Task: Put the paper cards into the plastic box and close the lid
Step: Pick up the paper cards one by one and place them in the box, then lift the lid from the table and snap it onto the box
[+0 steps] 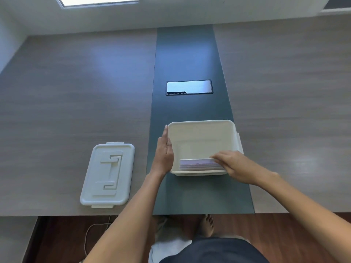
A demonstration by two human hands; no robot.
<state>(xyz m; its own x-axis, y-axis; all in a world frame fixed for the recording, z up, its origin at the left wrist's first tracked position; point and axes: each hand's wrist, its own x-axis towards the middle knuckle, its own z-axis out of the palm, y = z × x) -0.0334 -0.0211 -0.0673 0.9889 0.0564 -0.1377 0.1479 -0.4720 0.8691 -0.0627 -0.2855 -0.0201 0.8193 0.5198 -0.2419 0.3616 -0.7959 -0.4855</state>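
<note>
Paper cards [199,164] pinched by right hand [230,164] inside plastic box [201,137], left hand [164,152] flat, steadying; lid [108,174] next.

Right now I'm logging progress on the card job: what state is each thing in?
Plastic box: open, upright on the table's dark strip.
Lid: off, lying flat on the table, left of the box.
Paper cards: inside the box, against its near wall.
Left hand: flat against the box's left side.
Right hand: fingers on the cards.
</note>
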